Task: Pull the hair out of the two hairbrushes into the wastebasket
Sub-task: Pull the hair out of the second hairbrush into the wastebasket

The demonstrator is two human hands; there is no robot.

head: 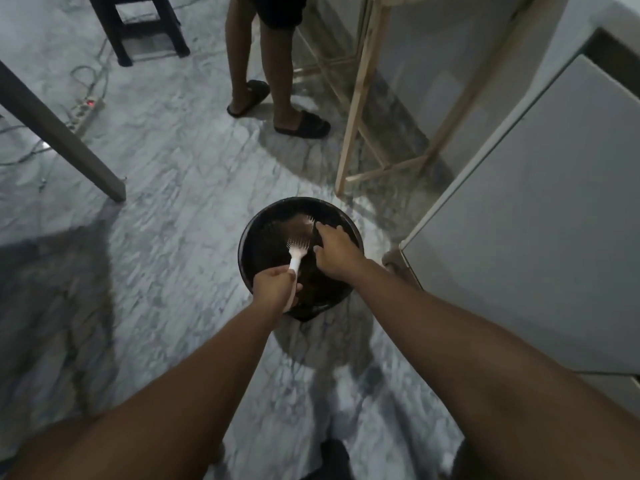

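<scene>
Both hands over wastebasket [247, 233]: left hand [275, 287] at 7 o'clock grips white hairbrush [295, 258]; right hand [336, 252] fingers pinched on dark hair [314, 233].

Bare forearms, sleeveless; no rings or watch

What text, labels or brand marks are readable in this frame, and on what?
None readable.
White hairbrush in the left hand: no print visible.
Black wastebasket: no label visible; the right hand covers part of it.
Power strip on the floor: only a red light shows; any marking is too small to read.
White cabinet: plain.
</scene>
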